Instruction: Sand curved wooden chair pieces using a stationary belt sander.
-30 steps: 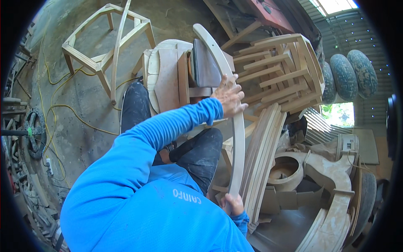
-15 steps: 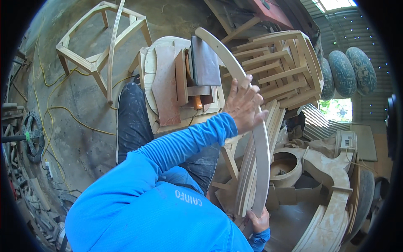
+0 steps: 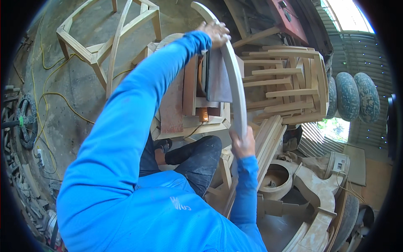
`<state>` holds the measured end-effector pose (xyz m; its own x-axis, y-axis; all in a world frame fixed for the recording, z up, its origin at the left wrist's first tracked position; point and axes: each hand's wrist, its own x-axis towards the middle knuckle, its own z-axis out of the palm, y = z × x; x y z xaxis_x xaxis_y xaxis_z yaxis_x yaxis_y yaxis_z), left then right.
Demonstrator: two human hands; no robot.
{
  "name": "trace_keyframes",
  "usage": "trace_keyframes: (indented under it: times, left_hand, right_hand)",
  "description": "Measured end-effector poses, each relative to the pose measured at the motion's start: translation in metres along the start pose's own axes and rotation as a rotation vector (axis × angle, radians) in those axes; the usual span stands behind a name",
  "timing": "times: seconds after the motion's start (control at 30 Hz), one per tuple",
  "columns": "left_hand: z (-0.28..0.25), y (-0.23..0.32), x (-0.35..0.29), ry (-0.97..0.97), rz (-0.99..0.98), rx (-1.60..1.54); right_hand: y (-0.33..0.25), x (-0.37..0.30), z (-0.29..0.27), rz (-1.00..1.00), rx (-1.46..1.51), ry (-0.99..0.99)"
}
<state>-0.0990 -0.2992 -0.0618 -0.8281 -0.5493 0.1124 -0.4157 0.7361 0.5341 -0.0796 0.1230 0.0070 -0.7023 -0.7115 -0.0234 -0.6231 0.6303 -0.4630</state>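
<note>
You're apparently steadying the curved wooden slat (image 3: 237, 86), left hand (image 3: 214, 34) curled over, right hand (image 3: 244, 143) gripping; shifting it needs both.

Floor (image 3: 67, 143): grey, stained. Wall (image 3: 365, 50) at right: corrugated metal, pierced by small points of light. Bright opening (image 3: 348, 17), upper right; lower opening (image 3: 336, 128) showing greenery. Furniture: bare wooden frame (image 3: 76, 45), upper left; slatted wooden framework (image 3: 291, 92), right

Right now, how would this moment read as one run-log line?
left hand: on curved wooden strip, near far end | right hand: gripping its near end | nearby: long wooden strips right, angular wooden frame upper left
</note>
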Motion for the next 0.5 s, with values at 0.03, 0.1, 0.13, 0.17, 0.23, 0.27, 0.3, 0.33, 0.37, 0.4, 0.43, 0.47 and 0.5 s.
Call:
trace_keyframes:
  times: [0.03,0.1,0.13,0.17,0.23,0.27,0.3,0.33,0.37,0.4,0.43,0.47,0.5]
  left_hand:
    - [-0.007,-0.010,0.015,-0.059,-0.052,0.053]
    - [-0.017,-0.024,0.036,-0.080,-0.101,0.104]
    - [-0.021,-0.027,0.043,-0.078,-0.127,0.085]
    - [-0.024,-0.030,0.047,-0.087,-0.129,0.117]
    - [-0.025,-0.012,0.035,-0.097,-0.053,0.202]
    - [-0.024,0.008,0.023,-0.124,0.016,0.267]
    - [-0.024,0.016,0.009,-0.101,0.018,0.244]
    - [-0.020,0.024,-0.011,-0.051,0.098,0.206]
    - [-0.005,0.025,-0.027,-0.013,0.194,0.188]
    - [0.008,0.031,-0.042,0.080,0.287,0.104]
    - [0.025,0.019,-0.055,0.316,0.506,0.145]
    - [0.017,0.038,-0.068,0.312,0.523,0.141]
    - [-0.003,0.065,-0.091,0.231,0.676,0.085]
  right_hand:
    - [-0.010,0.020,0.015,0.069,0.000,-0.007]
    - [-0.025,0.045,0.037,0.145,0.016,0.012]
    - [-0.023,0.050,0.050,0.155,0.038,0.036]
    - [-0.018,0.051,0.064,0.155,0.052,0.061]
    - [-0.031,0.033,0.053,0.155,0.045,0.027]
    - [-0.026,0.016,0.045,0.109,0.030,0.033]
    - [-0.020,-0.002,0.037,0.089,0.035,0.025]
    - [-0.006,-0.022,0.026,0.075,0.036,0.020]
    - [0.011,-0.042,0.016,0.065,0.038,-0.027]
    - [0.026,-0.066,0.004,0.044,0.031,-0.058]
    - [0.032,-0.090,-0.008,0.032,0.044,-0.100]
    - [0.040,-0.119,-0.023,0.047,0.042,-0.124]
    - [0.046,-0.150,-0.036,0.087,0.010,-0.108]
